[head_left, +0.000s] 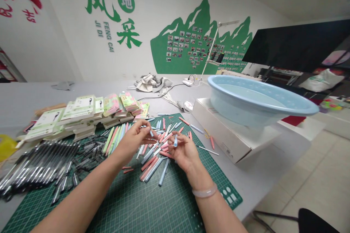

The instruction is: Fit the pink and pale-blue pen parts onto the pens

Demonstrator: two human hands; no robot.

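Observation:
My left hand point(133, 136) is closed, thumb and fingertips pinching a small blue pen piece point(151, 133). Just to its right, my right hand point(186, 151) has its fingers curled round a light blue pen barrel point(175, 141), one end facing me. The two pieces are apart. Under and around both hands lie loose pink pen barrels point(150, 164), blue pen barrels point(164, 172) and thin white sticks, scattered on a green cutting mat point(131, 204). Beside my left wrist, a row of green, pink and blue pens point(111, 140) lies side by side.
Many black pens point(41, 164) lie at the left, with stacked small boxes point(79, 111) behind them. At the right, a blue basin point(246, 105) rests on a white carton point(218, 131). Crumpled cloth point(150, 83), a cable and a lamp stand point(212, 49) are at the back.

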